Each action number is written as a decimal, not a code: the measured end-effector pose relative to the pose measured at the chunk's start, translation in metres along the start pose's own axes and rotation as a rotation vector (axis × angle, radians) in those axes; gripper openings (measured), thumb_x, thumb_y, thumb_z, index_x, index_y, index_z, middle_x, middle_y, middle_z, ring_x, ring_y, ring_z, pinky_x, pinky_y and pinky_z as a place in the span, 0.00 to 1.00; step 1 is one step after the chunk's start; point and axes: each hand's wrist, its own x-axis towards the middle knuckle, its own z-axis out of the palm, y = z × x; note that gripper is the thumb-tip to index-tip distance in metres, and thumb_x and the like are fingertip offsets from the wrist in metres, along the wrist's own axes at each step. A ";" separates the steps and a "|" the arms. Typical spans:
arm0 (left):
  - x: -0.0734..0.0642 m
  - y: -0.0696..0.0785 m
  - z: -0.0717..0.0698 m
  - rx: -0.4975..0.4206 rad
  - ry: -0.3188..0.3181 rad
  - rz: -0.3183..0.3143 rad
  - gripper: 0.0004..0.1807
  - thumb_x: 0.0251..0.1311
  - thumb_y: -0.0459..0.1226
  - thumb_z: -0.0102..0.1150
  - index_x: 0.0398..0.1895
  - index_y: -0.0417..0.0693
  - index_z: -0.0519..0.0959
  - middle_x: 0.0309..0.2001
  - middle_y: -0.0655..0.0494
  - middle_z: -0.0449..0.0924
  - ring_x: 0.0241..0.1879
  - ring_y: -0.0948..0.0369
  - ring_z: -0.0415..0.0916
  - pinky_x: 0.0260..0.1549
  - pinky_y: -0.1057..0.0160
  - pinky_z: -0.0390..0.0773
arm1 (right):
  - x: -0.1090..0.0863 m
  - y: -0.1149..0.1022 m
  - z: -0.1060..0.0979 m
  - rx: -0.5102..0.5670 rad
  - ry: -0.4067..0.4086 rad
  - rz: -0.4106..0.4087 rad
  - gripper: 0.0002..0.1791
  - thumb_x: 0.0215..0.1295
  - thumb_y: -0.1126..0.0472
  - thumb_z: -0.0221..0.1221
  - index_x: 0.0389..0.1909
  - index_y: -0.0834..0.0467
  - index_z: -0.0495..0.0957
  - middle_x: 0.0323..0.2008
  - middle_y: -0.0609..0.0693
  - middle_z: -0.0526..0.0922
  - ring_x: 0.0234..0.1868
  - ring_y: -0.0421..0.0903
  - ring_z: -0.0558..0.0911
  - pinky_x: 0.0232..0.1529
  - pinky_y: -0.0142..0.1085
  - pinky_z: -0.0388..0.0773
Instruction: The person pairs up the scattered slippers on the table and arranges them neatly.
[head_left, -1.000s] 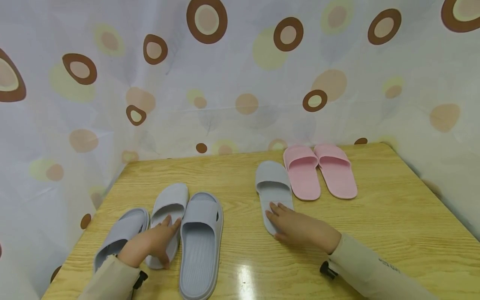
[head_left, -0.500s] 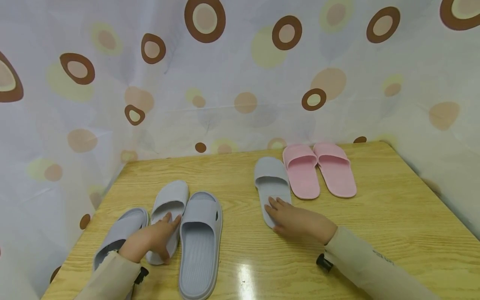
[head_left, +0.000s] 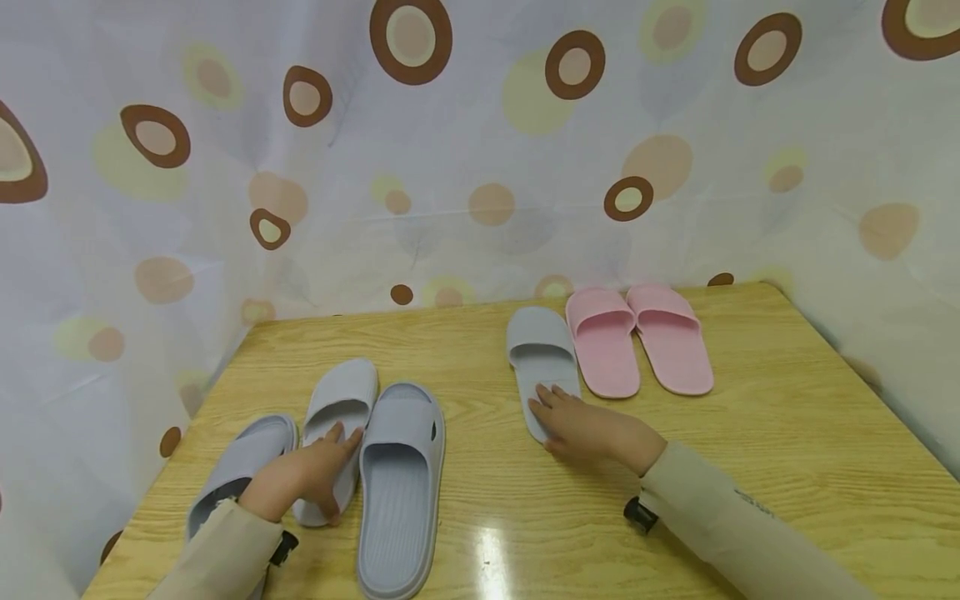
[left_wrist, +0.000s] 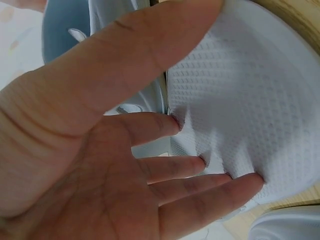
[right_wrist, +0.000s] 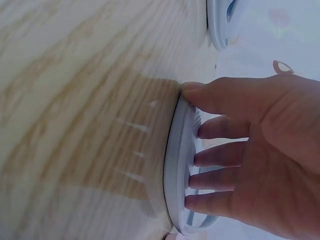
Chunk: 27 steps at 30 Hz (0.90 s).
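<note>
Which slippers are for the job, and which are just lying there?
Seems part of the job:
left pale slipper, touched by left grip
right pale slipper, touched by right grip

Just lying about:
two pink slippers
two darker grey slippers

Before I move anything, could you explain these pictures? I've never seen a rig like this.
There is no machine here: a person works with two bare hands. The wide picture comes from a camera on the head, looking forward and down; each close one comes from a camera on a wrist.

On the yellow wood-grain table lie two blue-grey, broad-strapped slippers, two pink slippers, a light grey slipper between the blue-grey two, and another light grey slipper beside the pink ones.

The left hand has its fingertips on the first light grey insole; the right hand touches the second. Neither slipper is lifted.
</note>
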 end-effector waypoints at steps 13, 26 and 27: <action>0.002 -0.001 -0.002 0.013 0.032 0.042 0.62 0.30 0.31 0.82 0.71 0.26 0.52 0.66 0.16 0.43 0.61 0.23 0.52 0.57 0.33 0.62 | 0.009 0.007 -0.002 0.026 -0.003 0.021 0.31 0.68 0.63 0.56 0.65 0.77 0.59 0.66 0.78 0.55 0.67 0.73 0.57 0.64 0.60 0.58; 0.011 -0.008 -0.003 0.040 0.031 0.066 0.62 0.31 0.32 0.82 0.70 0.26 0.53 0.66 0.16 0.44 0.61 0.26 0.56 0.56 0.36 0.65 | 0.015 0.010 -0.004 0.020 -0.011 0.050 0.31 0.70 0.63 0.55 0.67 0.76 0.58 0.68 0.76 0.54 0.68 0.72 0.56 0.64 0.59 0.59; 0.011 -0.008 -0.004 0.042 0.031 0.065 0.62 0.31 0.32 0.82 0.71 0.27 0.53 0.67 0.16 0.44 0.62 0.27 0.57 0.56 0.36 0.65 | 0.015 0.011 -0.004 0.022 -0.012 0.055 0.31 0.70 0.63 0.55 0.67 0.75 0.58 0.68 0.76 0.54 0.68 0.72 0.56 0.64 0.59 0.59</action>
